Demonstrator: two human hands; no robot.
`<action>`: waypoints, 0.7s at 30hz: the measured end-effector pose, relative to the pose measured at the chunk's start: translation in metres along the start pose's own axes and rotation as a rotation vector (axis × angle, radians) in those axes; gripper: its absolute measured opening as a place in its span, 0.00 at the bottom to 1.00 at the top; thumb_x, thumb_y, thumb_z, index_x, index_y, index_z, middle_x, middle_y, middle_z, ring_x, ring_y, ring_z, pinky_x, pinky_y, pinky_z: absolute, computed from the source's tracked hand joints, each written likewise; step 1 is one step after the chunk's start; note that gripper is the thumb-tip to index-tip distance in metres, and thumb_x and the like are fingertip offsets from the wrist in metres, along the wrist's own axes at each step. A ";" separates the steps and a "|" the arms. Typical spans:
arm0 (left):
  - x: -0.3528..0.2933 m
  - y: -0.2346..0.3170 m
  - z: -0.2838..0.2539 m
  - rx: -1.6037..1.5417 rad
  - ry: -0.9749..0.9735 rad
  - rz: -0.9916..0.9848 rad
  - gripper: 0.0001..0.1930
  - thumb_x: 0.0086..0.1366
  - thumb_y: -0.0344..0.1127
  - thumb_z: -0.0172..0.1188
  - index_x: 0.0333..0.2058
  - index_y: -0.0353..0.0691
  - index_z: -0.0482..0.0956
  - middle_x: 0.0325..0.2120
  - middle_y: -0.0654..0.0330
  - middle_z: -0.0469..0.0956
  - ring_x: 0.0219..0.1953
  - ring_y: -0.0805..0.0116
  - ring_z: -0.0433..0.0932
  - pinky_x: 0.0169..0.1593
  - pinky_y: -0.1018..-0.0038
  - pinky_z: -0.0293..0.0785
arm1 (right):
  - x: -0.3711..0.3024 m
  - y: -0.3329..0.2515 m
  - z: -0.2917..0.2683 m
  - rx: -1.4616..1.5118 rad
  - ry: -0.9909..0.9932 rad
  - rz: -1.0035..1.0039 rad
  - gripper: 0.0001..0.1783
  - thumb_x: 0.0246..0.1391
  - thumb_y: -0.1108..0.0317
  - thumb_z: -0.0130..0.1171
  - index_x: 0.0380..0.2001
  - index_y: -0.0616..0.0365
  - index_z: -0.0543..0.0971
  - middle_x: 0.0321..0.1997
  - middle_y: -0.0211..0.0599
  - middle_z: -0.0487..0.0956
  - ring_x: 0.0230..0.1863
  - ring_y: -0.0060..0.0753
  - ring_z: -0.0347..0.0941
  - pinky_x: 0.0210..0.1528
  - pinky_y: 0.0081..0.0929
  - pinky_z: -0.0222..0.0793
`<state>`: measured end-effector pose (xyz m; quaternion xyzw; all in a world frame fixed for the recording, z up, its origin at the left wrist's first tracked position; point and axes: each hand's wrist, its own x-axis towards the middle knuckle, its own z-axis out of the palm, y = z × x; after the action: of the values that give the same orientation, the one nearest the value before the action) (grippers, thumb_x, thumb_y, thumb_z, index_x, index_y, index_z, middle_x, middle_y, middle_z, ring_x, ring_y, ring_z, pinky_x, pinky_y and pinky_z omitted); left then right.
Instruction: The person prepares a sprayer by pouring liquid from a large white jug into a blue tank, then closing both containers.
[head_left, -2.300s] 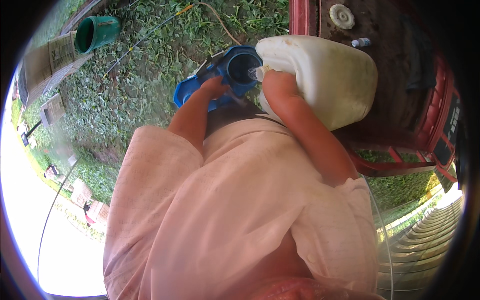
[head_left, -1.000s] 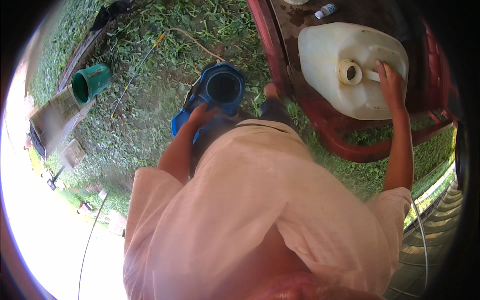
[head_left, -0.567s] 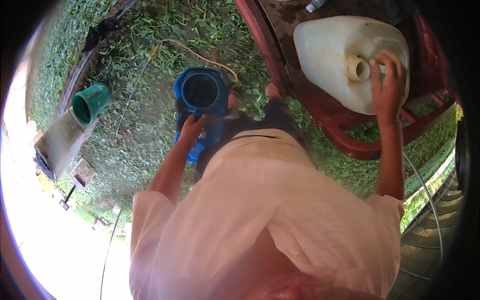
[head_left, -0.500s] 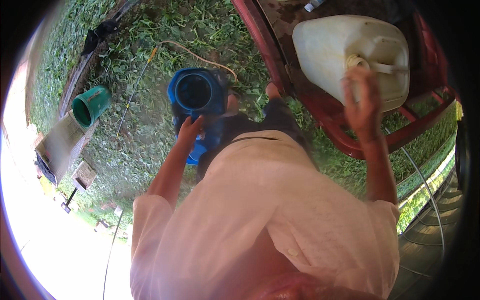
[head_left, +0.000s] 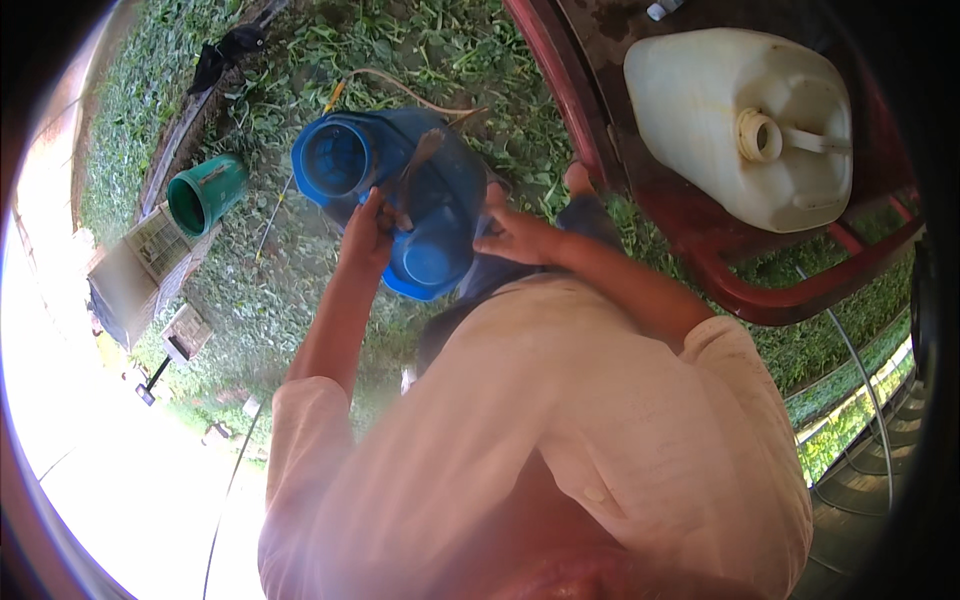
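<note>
A blue sprayer tank [head_left: 425, 225] with a wide round open mouth is in front of my legs, tilted toward the left. My left hand [head_left: 370, 232] is closed on its edge just below the mouth, fingers curled over a part I cannot make out. At the tank's right side, my right hand [head_left: 520, 237] grips its lower edge, some fingers hidden behind it. A thin hose [head_left: 415, 90] and a yellow-handled spray lance [head_left: 335, 95] lie on the ground behind the tank.
On a red chair [head_left: 720, 275] at the right lies a whitish jerrycan [head_left: 735, 120], its spout uncapped. A green bucket [head_left: 207, 195] rests on its side at the left, near a pale block [head_left: 187, 332] and a dark cloth [head_left: 225, 55]. Leafy plants cover the ground.
My right hand has left the jerrycan's spout and come down to the tank's right side. The blue tank has been lifted and tilted, its mouth now farther left.
</note>
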<state>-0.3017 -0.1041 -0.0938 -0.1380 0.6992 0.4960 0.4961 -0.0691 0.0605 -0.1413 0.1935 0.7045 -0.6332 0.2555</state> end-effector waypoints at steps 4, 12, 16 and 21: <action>0.001 -0.001 0.009 -0.348 0.053 -0.019 0.07 0.68 0.37 0.52 0.35 0.41 0.69 0.23 0.63 0.67 0.25 0.70 0.68 0.34 0.67 0.72 | 0.000 -0.025 -0.002 0.334 -0.011 0.287 0.49 0.52 0.41 0.56 0.66 0.55 0.47 0.65 0.60 0.56 0.62 0.52 0.62 0.55 0.41 0.67; -0.009 0.006 0.002 -0.665 0.003 -0.112 0.07 0.69 0.37 0.47 0.35 0.40 0.66 0.27 0.61 0.66 0.31 0.66 0.67 0.40 0.63 0.71 | 0.023 -0.004 0.014 1.346 -0.261 0.212 0.48 0.49 0.39 0.59 0.65 0.49 0.52 0.63 0.49 0.61 0.58 0.41 0.65 0.53 0.43 0.68; -0.015 0.014 0.006 -0.515 -0.020 -0.079 0.08 0.71 0.38 0.43 0.36 0.40 0.65 0.31 0.61 0.64 0.32 0.64 0.66 0.45 0.60 0.67 | 0.009 -0.024 -0.012 0.688 0.017 0.095 0.59 0.41 0.38 0.65 0.65 0.62 0.49 0.63 0.54 0.60 0.62 0.46 0.60 0.61 0.38 0.60; -0.006 0.009 0.005 0.265 0.007 0.492 0.11 0.71 0.39 0.41 0.36 0.38 0.65 0.31 0.58 0.66 0.36 0.59 0.69 0.49 0.56 0.67 | -0.022 -0.066 -0.082 0.466 -0.048 0.021 0.66 0.35 0.37 0.68 0.66 0.65 0.45 0.65 0.60 0.57 0.66 0.51 0.54 0.67 0.33 0.49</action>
<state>-0.3023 -0.0973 -0.0843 0.1001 0.7720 0.5053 0.3723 -0.1005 0.1349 -0.0702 0.2396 0.5310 -0.7804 0.2271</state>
